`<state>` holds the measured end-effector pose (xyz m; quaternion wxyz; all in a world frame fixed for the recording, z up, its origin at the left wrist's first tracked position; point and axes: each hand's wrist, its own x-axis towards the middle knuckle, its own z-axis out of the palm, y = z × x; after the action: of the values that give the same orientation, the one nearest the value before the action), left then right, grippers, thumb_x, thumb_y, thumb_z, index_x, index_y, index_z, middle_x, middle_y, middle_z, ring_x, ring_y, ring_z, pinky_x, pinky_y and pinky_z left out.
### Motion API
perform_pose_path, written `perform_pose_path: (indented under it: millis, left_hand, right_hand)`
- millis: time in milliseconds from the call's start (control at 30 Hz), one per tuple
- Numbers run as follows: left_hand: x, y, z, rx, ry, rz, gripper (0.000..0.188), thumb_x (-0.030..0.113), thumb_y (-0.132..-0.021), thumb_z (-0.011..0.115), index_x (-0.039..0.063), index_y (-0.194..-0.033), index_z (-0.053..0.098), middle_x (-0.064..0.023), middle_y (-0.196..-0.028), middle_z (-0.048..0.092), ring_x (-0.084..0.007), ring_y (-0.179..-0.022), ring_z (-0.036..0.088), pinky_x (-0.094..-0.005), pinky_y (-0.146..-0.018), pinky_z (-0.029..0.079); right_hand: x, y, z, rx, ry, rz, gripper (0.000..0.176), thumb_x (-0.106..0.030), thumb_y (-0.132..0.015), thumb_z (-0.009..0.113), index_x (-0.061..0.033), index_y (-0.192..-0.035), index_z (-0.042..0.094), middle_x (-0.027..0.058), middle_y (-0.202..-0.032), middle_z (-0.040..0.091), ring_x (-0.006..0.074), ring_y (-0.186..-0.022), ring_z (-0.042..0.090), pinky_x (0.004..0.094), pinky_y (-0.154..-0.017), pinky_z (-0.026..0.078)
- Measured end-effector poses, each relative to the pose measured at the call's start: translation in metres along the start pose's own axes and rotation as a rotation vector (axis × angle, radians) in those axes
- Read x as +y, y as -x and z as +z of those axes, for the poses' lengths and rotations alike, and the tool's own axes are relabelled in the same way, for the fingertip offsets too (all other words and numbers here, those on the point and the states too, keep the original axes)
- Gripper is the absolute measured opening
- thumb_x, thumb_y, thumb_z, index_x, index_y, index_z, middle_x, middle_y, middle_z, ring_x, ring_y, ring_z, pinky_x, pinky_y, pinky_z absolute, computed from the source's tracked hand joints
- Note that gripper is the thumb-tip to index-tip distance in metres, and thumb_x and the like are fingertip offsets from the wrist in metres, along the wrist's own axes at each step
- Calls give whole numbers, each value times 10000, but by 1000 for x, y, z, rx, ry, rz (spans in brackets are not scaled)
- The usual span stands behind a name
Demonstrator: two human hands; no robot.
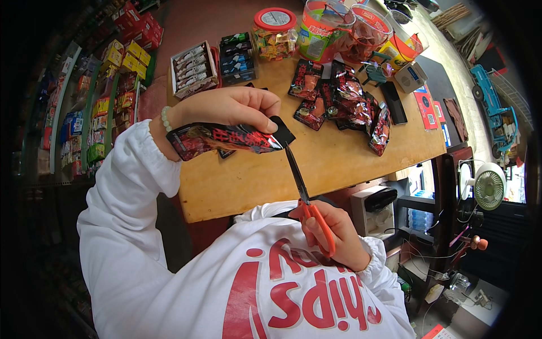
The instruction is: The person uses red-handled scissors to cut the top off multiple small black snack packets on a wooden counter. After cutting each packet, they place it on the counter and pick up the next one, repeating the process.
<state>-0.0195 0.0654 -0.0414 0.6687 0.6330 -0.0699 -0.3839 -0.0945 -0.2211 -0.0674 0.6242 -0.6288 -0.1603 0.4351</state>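
Note:
My left hand point(241, 108), with a pale bead bracelet on its wrist, pinches the black end of a black-and-red snack packet point(224, 137). The packet hangs to the left beneath the hand, above the wooden table. Red-handled scissors point(318, 226) are in my right hand point(334, 235), near my shirt. Their blades point up and away, and the tips touch the packet's edge just below the left thumb. Similar black-and-red packets point(351, 99) lie in a pile farther back. Part of another packet shows beneath the held one.
Along the back of the wooden table point(254, 182) stand an open box of wrapped bars point(192, 72), a red-lidded candy jar point(275, 36) and several clear tubs point(324, 34). A black phone-like object point(394, 103) lies right. Snack shelves point(101, 114) rise at left; a fan point(489, 186) is at right.

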Motion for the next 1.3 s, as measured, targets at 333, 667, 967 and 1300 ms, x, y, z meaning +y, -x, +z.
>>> perform_pose_path:
  millis: [333,667,967,1300]
  left_hand:
    - [2,2,3,29,90,-15,122,93,-875,583,57,-821,480,31,-712,545,-9,-618,490,-170,-550,384]
    - [6,3,9,82,106,4,121,89,-874,580,55,-820,477,29,-728,550,-10,-628,499,-166,-555,386]
    - [9,2,9,65,52,65,130,102,-879,579,54,-818,474,38,-723,533,-6,-624,476,-167,-563,377]
    - [15,3,10,25,-95,109,118,107,-887,579,46,-850,486,49,-755,532,6,-682,467,-169,-596,384]
  right_hand:
    - [1,1,1,-9,-111,27,347,-263,-990,454,48,-1113,549,-29,-620,477,26,-522,405,173,-502,333]
    - [6,-1,2,30,-64,-73,340,-274,-994,439,40,-1021,568,-36,-564,482,38,-521,402,195,-567,356]
    - [10,-2,-2,47,97,-181,310,-235,-995,430,44,-1012,564,-32,-548,492,36,-504,405,200,-569,365]
    - [5,-1,3,89,57,-200,141,-97,-941,520,24,-987,574,-5,-577,504,38,-482,454,207,-454,365]
